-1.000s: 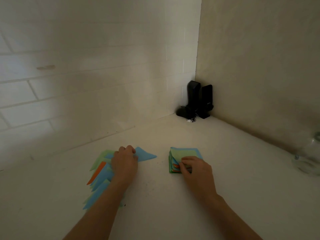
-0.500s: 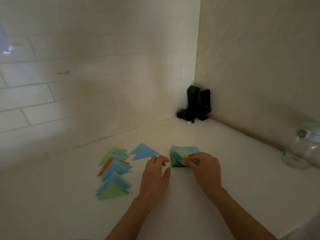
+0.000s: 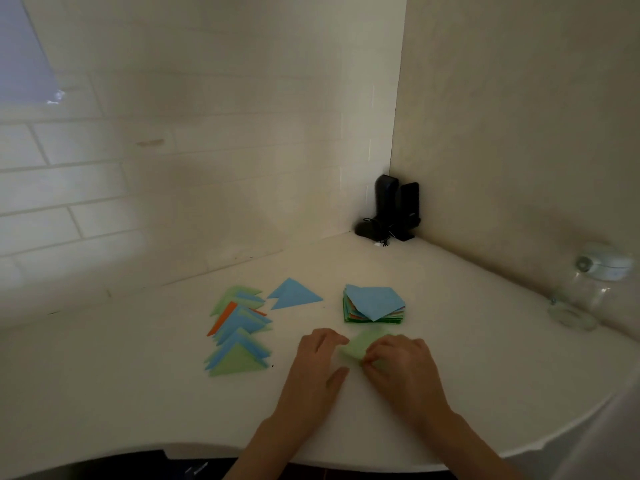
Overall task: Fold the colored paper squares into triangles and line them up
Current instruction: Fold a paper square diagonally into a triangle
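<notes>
Both hands together on green paper square (image 3: 363,344) near stack (image 3: 374,304): right hand (image 3: 403,363) pinched edge, left hand (image 3: 320,358) pressed flat.

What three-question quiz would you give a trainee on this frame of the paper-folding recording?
1. True or false: the blue triangle lying alone overlaps the stack of paper squares.
2. Which colour is the sheet on top of that stack? A) orange B) blue C) green
3. Fill in: both the left hand and the right hand are on the pale ____ sheet in front of the stack.

Key
1. False: bare counter shows between them.
2. B.
3. Green; the right hand's fingers curl on its near edge, the left hand's fingers touch its left edge.
</notes>
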`<action>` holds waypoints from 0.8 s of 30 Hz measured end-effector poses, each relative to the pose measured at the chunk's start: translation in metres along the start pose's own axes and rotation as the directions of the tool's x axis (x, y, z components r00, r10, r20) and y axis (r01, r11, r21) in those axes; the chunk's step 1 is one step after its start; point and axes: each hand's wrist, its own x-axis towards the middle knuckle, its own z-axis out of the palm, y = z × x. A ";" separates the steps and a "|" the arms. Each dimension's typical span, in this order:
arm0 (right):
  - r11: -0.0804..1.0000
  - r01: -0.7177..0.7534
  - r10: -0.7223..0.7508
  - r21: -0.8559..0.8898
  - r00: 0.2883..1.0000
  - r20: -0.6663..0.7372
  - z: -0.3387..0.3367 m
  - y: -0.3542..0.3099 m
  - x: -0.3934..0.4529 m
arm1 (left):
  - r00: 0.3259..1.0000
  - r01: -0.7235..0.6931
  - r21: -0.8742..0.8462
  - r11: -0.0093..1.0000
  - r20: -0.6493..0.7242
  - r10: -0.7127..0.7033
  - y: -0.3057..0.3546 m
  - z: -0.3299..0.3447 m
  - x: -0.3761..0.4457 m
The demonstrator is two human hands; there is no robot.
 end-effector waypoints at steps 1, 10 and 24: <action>1.000 -0.029 0.028 0.011 0.999 0.045 0.003 0.000 -0.003 | 0.999 -0.027 0.004 1.000 0.020 0.027 -0.001 0.000 -0.002; 0.969 -0.113 0.068 0.218 0.977 0.204 0.008 0.011 -0.001 | 0.999 -0.031 0.043 0.999 0.040 0.030 -0.013 0.012 0.004; 0.921 -0.298 0.224 0.251 0.932 0.286 0.015 0.009 0.006 | 0.976 0.210 -0.043 0.977 -0.050 -0.212 -0.008 0.016 0.017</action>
